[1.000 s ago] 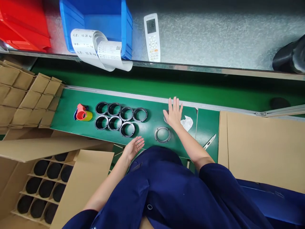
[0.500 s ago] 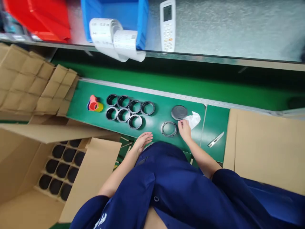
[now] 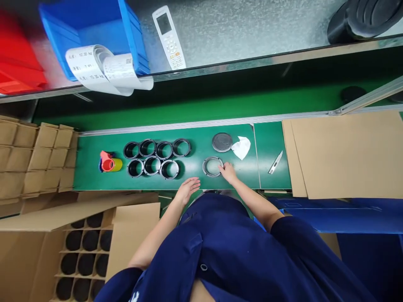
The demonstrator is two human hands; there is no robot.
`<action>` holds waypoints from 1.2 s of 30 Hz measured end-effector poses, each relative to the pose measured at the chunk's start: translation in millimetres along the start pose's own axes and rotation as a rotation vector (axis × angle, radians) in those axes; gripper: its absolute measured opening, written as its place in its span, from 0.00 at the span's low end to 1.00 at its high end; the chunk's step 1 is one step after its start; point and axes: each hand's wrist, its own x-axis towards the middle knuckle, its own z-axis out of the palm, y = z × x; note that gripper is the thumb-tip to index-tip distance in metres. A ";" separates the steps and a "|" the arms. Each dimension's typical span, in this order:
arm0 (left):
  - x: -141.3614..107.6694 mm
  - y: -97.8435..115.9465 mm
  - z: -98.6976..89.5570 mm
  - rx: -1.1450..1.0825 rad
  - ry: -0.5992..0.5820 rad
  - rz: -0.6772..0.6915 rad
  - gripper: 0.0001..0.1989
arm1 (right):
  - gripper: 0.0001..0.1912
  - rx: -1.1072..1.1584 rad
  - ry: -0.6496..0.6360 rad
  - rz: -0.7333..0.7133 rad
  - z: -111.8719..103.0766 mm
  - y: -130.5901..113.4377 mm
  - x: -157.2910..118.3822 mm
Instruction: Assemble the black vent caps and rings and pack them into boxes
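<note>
On the green table, a flat black ring (image 3: 205, 172) lies in front of me. The fingers of my right hand (image 3: 228, 173) are closed on its right edge. My left hand (image 3: 188, 189) hovers at the table's front edge with its fingers extended, holding nothing. Behind the ring lies a dark round disc (image 3: 222, 142), with a crumpled white cloth (image 3: 241, 147) at its right side. Several black cylindrical rings (image 3: 170, 169) stand in two rows to the left.
A cutter knife (image 3: 275, 162) lies at right beside flat cardboard (image 3: 349, 155). Tape rolls (image 3: 108, 164) sit at left. An open carton (image 3: 28, 260) of black cylinders is lower left. The shelf above holds a remote (image 3: 170, 40) and blue bin (image 3: 132, 37).
My right hand has moved from the white cloth to the ring and taken its edge. The cloth is let go. The camera view has turned and shifted; my left hand remains near the table edge.
</note>
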 end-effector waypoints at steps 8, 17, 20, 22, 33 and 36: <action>-4.9 -25.4 -41.0 -0.014 -0.002 -0.032 0.09 | 0.20 -0.012 -0.068 -0.088 15.0 -21.1 2.5; 31.2 -1.5 -51.8 0.571 -0.239 -0.129 0.07 | 0.06 0.271 0.135 0.028 14.3 -48.6 -54.8; 51.8 6.7 -31.1 0.797 -0.349 -0.166 0.09 | 0.06 0.356 0.251 0.113 16.3 -27.8 -90.5; 60.4 11.8 -15.4 0.893 -0.385 -0.201 0.09 | 0.04 0.398 0.320 0.144 24.0 -11.7 -121.8; 40.4 -2.3 60.3 0.961 -0.332 -0.112 0.06 | 0.13 0.996 1.179 0.359 -30.8 162.0 -240.4; 33.4 -46.0 57.8 0.980 -0.183 -0.169 0.07 | 0.14 1.149 1.220 0.589 -58.0 249.0 -243.2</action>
